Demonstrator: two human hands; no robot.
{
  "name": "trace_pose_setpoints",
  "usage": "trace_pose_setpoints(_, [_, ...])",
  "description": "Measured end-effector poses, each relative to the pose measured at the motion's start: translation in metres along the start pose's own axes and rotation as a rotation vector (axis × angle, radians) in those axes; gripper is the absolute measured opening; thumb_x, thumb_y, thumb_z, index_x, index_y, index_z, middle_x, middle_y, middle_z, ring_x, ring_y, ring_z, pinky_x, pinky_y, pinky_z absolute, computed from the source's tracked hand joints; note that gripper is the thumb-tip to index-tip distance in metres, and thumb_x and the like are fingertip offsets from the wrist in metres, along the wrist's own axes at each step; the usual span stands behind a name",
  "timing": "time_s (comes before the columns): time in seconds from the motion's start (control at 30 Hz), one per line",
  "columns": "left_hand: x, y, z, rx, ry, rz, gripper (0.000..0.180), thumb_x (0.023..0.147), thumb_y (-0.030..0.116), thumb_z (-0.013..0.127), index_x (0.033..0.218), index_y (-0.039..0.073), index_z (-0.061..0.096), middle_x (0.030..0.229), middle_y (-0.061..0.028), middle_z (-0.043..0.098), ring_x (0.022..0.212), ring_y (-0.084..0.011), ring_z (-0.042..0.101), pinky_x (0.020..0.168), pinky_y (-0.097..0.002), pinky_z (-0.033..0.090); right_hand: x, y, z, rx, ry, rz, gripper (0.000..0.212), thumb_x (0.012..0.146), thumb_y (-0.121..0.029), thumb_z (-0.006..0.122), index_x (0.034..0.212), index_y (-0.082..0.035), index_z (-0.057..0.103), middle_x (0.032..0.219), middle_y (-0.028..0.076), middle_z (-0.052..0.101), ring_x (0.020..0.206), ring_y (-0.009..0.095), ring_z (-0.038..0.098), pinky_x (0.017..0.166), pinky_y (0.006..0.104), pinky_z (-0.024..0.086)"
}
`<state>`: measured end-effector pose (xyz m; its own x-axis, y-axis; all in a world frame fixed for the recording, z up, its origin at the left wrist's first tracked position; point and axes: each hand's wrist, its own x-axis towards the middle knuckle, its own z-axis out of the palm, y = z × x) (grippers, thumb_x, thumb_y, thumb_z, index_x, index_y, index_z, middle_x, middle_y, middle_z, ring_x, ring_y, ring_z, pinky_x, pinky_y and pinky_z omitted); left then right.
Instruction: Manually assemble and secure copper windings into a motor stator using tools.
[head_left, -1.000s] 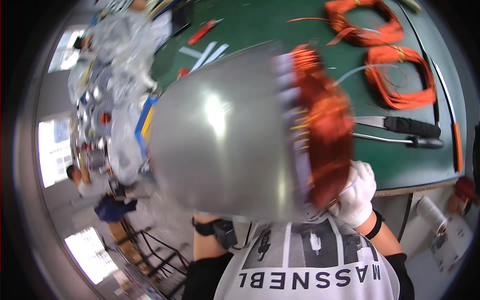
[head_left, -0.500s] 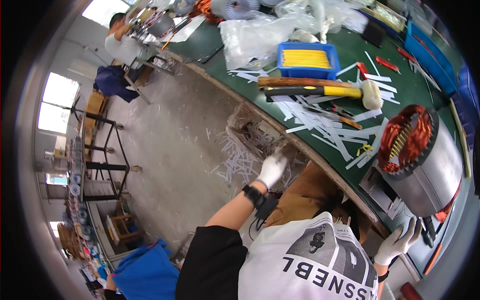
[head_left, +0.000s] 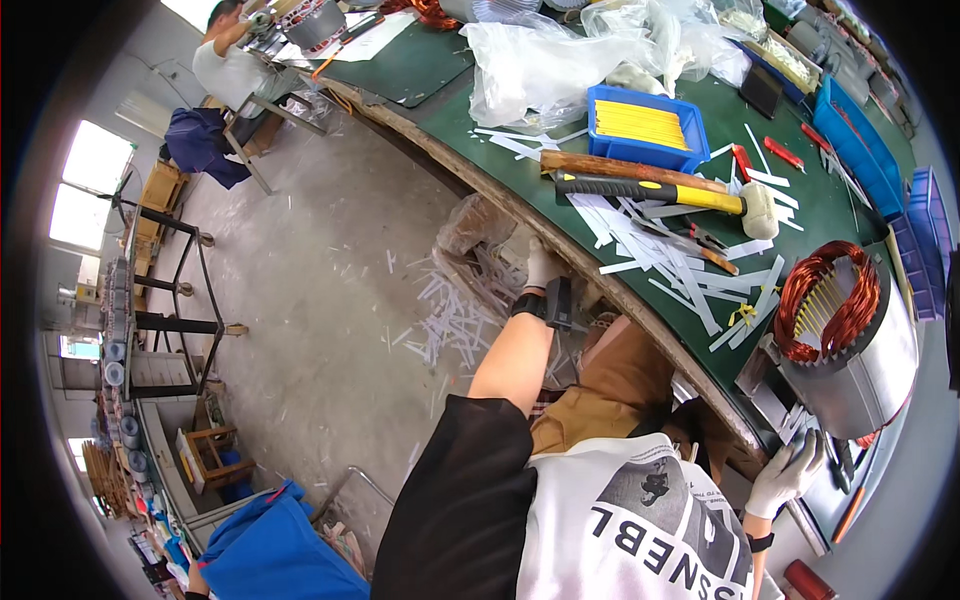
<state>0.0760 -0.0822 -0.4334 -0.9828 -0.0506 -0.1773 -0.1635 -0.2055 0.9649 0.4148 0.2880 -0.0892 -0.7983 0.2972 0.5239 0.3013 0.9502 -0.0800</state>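
My left hand (head_left: 545,266), in a white glove, is down at the front edge of the green workbench (head_left: 440,115), beside a plastic-lined bin (head_left: 462,236) of white strips. Its fingers are hidden, so I cannot see whether it holds anything. At the bench's right end my right hand (head_left: 788,476), also gloved, rests by the edge with its fingers stretched out and nothing in them. Just above it a motor stator (head_left: 880,385) lies on its side, a steel cylinder with copper windings (head_left: 858,305) bulging from its open end.
White paper strips (head_left: 655,255) cover the bench under a mallet (head_left: 665,192), a wooden stick (head_left: 590,165) and pliers (head_left: 708,238). Behind stands a blue tray (head_left: 645,152) of yellow sticks. More strips litter the floor (head_left: 445,325). Another person (head_left: 225,70) sits at the far left.
My left hand has moved up and slightly left, to the bench's front edge. My right hand has shifted a little left, its fingers closer together. The view has tilted slightly.
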Motion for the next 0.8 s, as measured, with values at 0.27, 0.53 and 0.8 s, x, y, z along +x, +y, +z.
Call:
trace_pose_setpoints(0.27, [-0.110, 0.100, -0.027, -0.819, 0.313, -0.495, 0.068, 0.091, 0.066, 0.024, 0.134, 0.017, 0.044, 0.131, -0.0116, 0.051, 0.116, -0.0350, 0.052, 0.094, -0.0496, 0.043, -0.002, 0.002, -0.003, -0.004, 0.019, 0.022, 0.032, 0.093, -0.013, 0.049, 0.120, 0.004, 0.054, 0.122, 0.024, 0.052, 0.112, 0.040, 0.051, 0.095, 0.0455, 0.041])
trace_pose_setpoints(0.53, [-0.170, 0.072, -0.105, -0.654, 0.405, -0.538, 0.053, 0.095, 0.054, 0.030, 0.124, 0.013, 0.048, 0.115, -0.0125, 0.058, 0.104, -0.0369, 0.057, 0.085, -0.0572, 0.046, -0.004, 0.009, 0.003, 0.039, 0.046, 0.031, 0.030, 0.094, -0.012, 0.048, 0.117, 0.004, 0.056, 0.120, 0.024, 0.054, 0.110, 0.040, 0.053, 0.093, 0.0450, 0.042])
trace_pose_setpoints(0.8, [-0.181, 0.153, -0.083, -0.725, 0.227, -0.505, 0.053, 0.096, 0.052, 0.036, 0.128, 0.011, 0.048, 0.120, -0.0094, 0.057, 0.106, -0.0276, 0.057, 0.090, -0.0468, 0.048, -0.004, 0.010, 0.003, -0.054, 0.081, -0.029, 0.032, 0.094, -0.016, 0.046, 0.119, 0.003, 0.057, 0.119, 0.023, 0.054, 0.109, 0.040, 0.053, 0.091, 0.0453, 0.043])
